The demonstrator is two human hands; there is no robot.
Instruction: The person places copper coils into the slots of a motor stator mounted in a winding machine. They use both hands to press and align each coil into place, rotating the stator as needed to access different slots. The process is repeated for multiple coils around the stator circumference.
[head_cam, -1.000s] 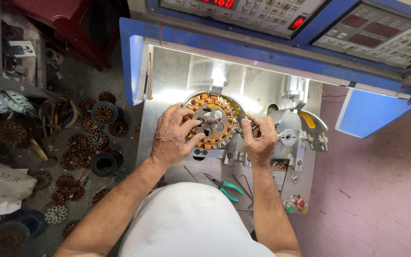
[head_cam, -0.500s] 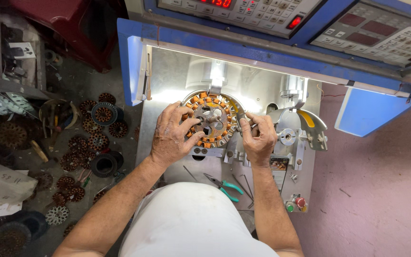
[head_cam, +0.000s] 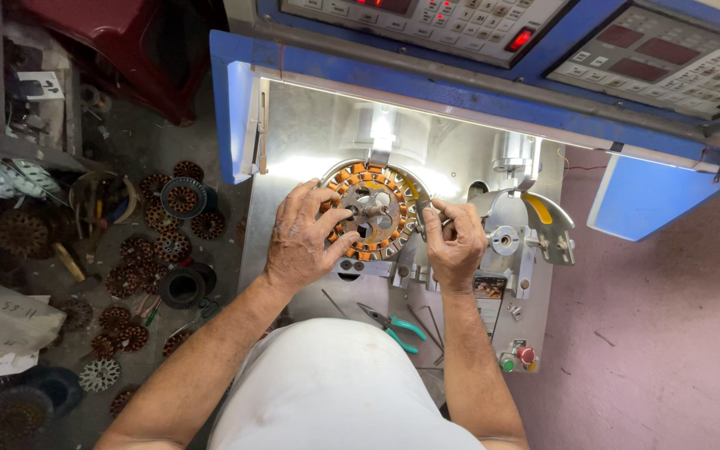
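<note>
free: plate front edge [head_cam: 293, 287] | blocked: pliers [head_cam: 393, 325], right bracket [head_cam: 514, 237]

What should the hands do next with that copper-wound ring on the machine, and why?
Probably the right hand should draw its pinch at the ring's right edge clear. The left hand lies spread on the ring's left side, steadying it, and the right fingers are bunched at the rim as if holding something fine, too small to tell.

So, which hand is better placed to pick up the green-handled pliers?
Probably the right hand: the pliers lie just below it, near its wrist, while the left hand rests on the wound stator.
</note>
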